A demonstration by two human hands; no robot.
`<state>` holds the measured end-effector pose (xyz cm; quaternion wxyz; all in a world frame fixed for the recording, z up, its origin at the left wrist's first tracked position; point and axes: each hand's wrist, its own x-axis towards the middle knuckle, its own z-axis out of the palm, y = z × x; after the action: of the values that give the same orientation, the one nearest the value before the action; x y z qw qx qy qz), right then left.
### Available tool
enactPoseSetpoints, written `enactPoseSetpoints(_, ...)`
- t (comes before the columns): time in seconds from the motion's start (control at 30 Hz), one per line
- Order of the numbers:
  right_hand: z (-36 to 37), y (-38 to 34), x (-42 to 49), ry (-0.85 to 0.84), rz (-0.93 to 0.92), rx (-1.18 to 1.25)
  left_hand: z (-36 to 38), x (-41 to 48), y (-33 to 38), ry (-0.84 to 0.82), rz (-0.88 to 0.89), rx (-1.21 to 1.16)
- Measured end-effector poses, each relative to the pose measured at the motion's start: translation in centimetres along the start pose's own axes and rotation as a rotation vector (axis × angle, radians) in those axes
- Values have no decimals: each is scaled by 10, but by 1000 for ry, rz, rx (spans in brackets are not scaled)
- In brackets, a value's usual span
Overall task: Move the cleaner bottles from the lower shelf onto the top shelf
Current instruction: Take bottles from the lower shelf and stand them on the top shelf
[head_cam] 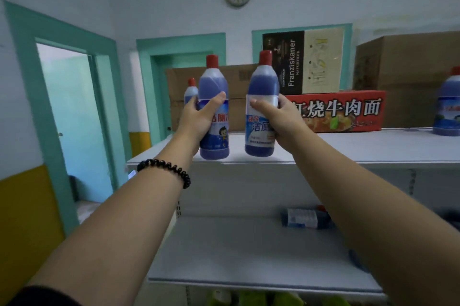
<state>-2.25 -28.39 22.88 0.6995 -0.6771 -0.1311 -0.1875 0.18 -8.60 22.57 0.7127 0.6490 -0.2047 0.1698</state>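
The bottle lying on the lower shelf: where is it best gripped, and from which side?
Grip the lying bottle round its labelled middle, from the front and above, across its width. It lies along the lower shelf, red cap to the right, its body broadside to you.

Dim, even indoor light, soft overall blur, wide-angle bending at the edges

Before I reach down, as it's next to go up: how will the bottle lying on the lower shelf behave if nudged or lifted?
The lying bottle rests on its side on the smooth lower shelf, so a nudge would probably roll it. It looks dark with blue liquid, so likely heavy for its size. It looks like stiff plastic, probably not fragile.
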Motion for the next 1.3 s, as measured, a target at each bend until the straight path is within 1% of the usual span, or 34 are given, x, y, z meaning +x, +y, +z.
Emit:
enactPoseSetpoints(0.13, 22, 29, 39, -16, 59, -15, -40, 28, -24, 142, -37, 68)
enactPoseSetpoints(0.3, 39, 59, 93, -98, 94, -70, -71, 59, -50, 269, -59, 61)
enactPoseSetpoints(0.43, 49, 73, 139, -178, 128, -137, -86, 85, -59, 283, -64, 195)
enactPoseSetpoints(0.63, 67, 78, 200, -352, 225, -363, -104, 119, -78, 289, -85, 243)
enactPoseSetpoints(0.77, 80, 77, 217, -351, 232, -486, -112, 131, -88, 297, -85, 268)
enactPoseSetpoints(0.93, 87, 95, 223, -305, 234, -411, -118, 135, -98, 307, -60, 281)
enactPoseSetpoints(1.07, 90, 102, 220, -286, 217, -398, -116, 132, -96, 288, -51, 292)
enactPoseSetpoints(1.3, 96, 107, 212, -224, 130, -426, -114, 128, -96, 288, -54, 277)
